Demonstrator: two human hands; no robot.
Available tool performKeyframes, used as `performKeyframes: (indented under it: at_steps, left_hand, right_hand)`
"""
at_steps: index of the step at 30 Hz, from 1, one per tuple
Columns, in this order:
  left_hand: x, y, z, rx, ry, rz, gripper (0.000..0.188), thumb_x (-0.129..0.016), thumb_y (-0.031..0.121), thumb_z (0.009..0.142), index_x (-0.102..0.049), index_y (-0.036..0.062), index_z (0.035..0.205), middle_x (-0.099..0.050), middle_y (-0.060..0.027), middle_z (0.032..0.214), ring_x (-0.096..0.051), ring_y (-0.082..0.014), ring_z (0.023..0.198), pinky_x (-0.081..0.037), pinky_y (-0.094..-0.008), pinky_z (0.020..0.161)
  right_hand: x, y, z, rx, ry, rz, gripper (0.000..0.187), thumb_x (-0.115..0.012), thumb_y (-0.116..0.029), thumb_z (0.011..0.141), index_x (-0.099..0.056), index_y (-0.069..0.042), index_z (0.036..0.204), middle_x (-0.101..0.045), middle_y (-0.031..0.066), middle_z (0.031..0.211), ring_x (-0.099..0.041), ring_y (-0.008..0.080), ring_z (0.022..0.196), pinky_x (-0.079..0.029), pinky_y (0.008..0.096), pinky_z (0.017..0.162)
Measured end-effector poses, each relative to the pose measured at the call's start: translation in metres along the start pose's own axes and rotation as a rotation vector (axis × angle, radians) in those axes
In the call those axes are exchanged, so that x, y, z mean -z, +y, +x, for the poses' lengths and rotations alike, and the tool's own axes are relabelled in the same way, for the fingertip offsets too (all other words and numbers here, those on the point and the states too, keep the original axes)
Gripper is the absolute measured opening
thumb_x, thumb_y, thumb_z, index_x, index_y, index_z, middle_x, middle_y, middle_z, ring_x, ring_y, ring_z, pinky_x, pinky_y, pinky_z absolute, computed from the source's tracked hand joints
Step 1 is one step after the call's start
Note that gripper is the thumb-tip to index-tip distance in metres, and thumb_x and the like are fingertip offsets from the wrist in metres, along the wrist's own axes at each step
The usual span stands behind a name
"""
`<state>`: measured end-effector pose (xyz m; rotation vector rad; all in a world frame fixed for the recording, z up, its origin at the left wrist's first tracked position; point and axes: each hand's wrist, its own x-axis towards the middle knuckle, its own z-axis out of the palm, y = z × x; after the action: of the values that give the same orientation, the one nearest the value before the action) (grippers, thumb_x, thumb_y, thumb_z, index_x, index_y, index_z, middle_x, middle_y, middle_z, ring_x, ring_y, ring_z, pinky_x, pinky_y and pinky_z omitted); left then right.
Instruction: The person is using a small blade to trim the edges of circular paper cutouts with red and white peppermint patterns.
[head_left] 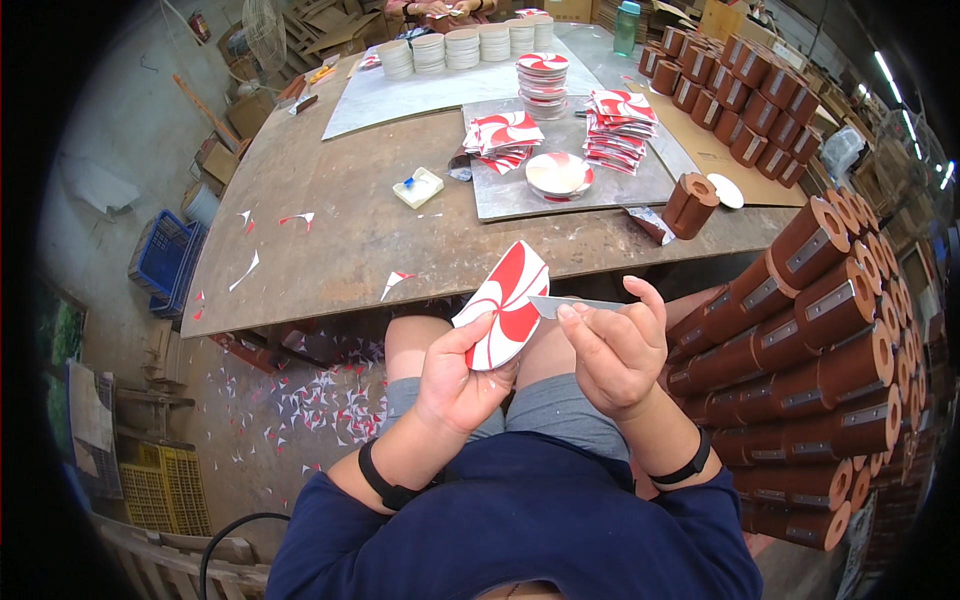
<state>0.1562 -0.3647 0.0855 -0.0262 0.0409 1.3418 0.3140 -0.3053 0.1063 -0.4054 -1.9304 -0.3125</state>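
Note:
My left hand (pixel 458 382) is closed on a red-and-white swirl disc (pixel 512 312), held tilted above my lap just off the table's front edge. The disc's upper end looks cut to a corner, while its lower edge is rounded. In my right hand (pixel 622 358) is a thin grey knife blade (pixel 548 304), pinched between thumb and fingers, with the index finger raised. Its tip lies at the disc's right edge; whether it touches cannot be made out. On a grey board (pixel 500 205) ahead stand a stack of swirl-printed squares (pixel 500 140), another such stack (pixel 618 130) and round swirl discs (pixel 560 175).
Brown cylinders (pixel 815 320) are piled high close on my right, and more (pixel 745 95) stand at the table's far right. Stacks of pale discs (pixel 462 48) line the back, near another person's hands (pixel 450 12). Paper scraps (pixel 325 395) litter the floor.

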Motion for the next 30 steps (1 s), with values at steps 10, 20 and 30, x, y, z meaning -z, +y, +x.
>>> performKeyframes:
  at_steps: [10,20,30]
  left_hand:
    - [-0.005,-0.001,-0.003,-0.005,-0.029,0.041,0.036,-0.041,0.005,0.082,-0.035,-0.0028,0.117,-0.048,-0.0155,0.113,-0.051,-0.0224,0.101,-0.044,-0.0319,0.086]
    - [-0.004,-0.002,-0.003,-0.042,-0.024,0.141,0.037,-0.041,0.006,0.082,-0.034,-0.0027,0.118,-0.048,-0.0152,0.113,-0.049,-0.0228,0.103,-0.041,-0.0339,0.089]
    - [-0.010,-0.005,-0.003,-0.087,0.079,0.212,0.038,-0.042,0.007,0.082,-0.033,-0.0050,0.117,-0.049,-0.0185,0.110,-0.053,-0.0238,0.098,-0.046,-0.0333,0.083]
  right_hand:
    - [0.004,-0.002,-0.001,-0.007,0.024,-0.014,0.023,-0.057,-0.007,0.057,-0.062,-0.002,0.079,-0.053,0.0013,0.069,-0.044,0.0131,0.057,-0.039,0.0380,0.080]
    - [0.001,0.003,0.000,-0.029,0.012,-0.015,0.023,-0.057,-0.005,0.056,-0.062,-0.001,0.078,-0.052,0.0013,0.068,-0.043,0.0136,0.057,-0.039,0.0380,0.080]
    - [0.008,-0.001,0.002,-0.038,0.009,0.035,0.024,-0.057,-0.002,0.056,-0.062,-0.001,0.080,-0.052,0.0016,0.069,-0.042,0.0136,0.057,-0.040,0.0376,0.080]
